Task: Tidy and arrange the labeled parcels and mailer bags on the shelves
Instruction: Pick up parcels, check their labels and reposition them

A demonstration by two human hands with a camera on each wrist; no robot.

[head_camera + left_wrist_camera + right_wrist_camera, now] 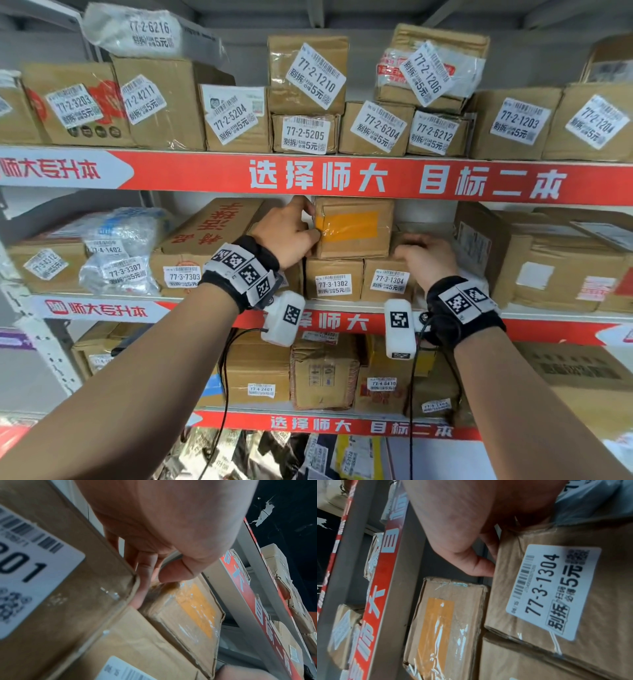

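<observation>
The left hand (286, 233) grips the orange-taped box (352, 228) atop box 77-3-1302 (334, 279); the right hand (424, 253) clasps box 77-3-1304 (388, 279). Next, probably, squaring both, labels outward.

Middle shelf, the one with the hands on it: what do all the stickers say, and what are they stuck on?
"77-3-7303": large box
"77-3-1302": left small box
"77-3-1304", "别拆", "5元": right small box
"77-3-3307": clear bag
"77-4-1402": upper bag
Too blurred to read: far-left box sticker, and the tiny print on every sticker.
Orange-taped box: no sticker showing.
</observation>
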